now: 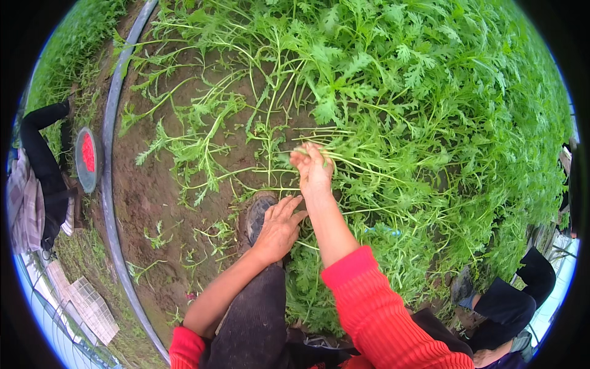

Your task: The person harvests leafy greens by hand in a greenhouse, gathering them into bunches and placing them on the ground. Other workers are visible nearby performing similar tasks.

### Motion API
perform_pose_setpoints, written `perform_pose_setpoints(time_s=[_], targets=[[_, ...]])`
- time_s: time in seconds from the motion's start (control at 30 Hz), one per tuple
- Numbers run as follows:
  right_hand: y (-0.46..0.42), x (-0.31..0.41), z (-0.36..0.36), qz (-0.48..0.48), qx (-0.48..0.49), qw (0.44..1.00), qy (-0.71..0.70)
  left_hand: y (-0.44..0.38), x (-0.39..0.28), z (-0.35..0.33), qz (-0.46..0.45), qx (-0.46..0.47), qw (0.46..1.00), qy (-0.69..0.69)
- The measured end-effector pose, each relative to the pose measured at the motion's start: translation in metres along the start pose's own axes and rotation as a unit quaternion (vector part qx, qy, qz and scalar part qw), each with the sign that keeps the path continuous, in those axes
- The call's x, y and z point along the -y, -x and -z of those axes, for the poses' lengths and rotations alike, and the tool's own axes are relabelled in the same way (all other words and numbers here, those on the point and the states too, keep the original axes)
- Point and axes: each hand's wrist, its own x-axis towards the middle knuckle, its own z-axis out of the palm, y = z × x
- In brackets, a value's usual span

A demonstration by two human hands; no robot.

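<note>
My right hand [314, 167] is closed around the pale stems of a few leafy green plants [359, 163], whose serrated leaves spread to the right. Just below and to its left, my left hand [280, 226] rests above my knee beside a dark shoe [259, 217]. Its fingertips are near a cut stem [288, 188]; whether they grip anything is unclear. Loose green stems [209, 152] lie on the brown soil left of both hands. Dense upright plants [438, 69] fill the upper right.
A grey hose [110, 138] curves down the left side. Beyond it stands a grey basin [83, 177] with red things inside, near a person in dark clothes [41, 170]. Another person's bent legs [504, 304] show at lower right. Plastic crates [92, 309] lie at lower left.
</note>
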Motion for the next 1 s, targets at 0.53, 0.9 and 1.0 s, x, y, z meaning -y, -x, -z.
perform_pose_setpoints(time_s=[0.53,0.9,1.0], targets=[[-0.132,0.040,-0.040,0.344,-0.057,0.789,0.507,0.023,0.017,0.019,0.105,-0.017,0.986,0.127],[-0.051,0.040,-0.067,0.052,0.102,0.968,0.223,0.031,0.023,0.016,0.129,-0.032,0.980,0.149],[-0.096,0.038,-0.075,0.069,0.047,0.943,0.322,0.027,0.024,0.020,0.123,-0.031,0.981,0.147]])
